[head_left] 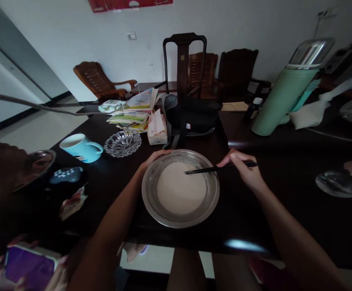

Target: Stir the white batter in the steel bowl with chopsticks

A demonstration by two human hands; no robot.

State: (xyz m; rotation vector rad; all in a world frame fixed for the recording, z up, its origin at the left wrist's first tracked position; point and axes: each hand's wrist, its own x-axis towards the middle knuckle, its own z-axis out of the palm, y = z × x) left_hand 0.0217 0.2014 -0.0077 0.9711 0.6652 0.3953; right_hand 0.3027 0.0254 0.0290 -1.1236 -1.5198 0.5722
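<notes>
A round metal bowl (148, 202) stands on the dark table close to me, with a pale, smooth batter-like liquid (180, 192) in it. My left hand (155, 157) holds the bowl by its far left rim; part of the fingers is hidden behind the edge. Dark chopsticks (204, 170) are gripped in my right hand (241, 165), just beyond the bowl's right side. They slant over the right rim, and their tips are at the liquid's surface near the middle; whether they dip in, I cannot tell.
Left of the bowl are a blue mug (81, 148), a glass dish (123, 144) and a crumpled wrapper (73, 203). Behind it are a tissue pack (157, 128), books (133, 115) and a black bag (194, 115). A green thermos (285, 97) stands right. Another person's hands hold a phone (30, 264).
</notes>
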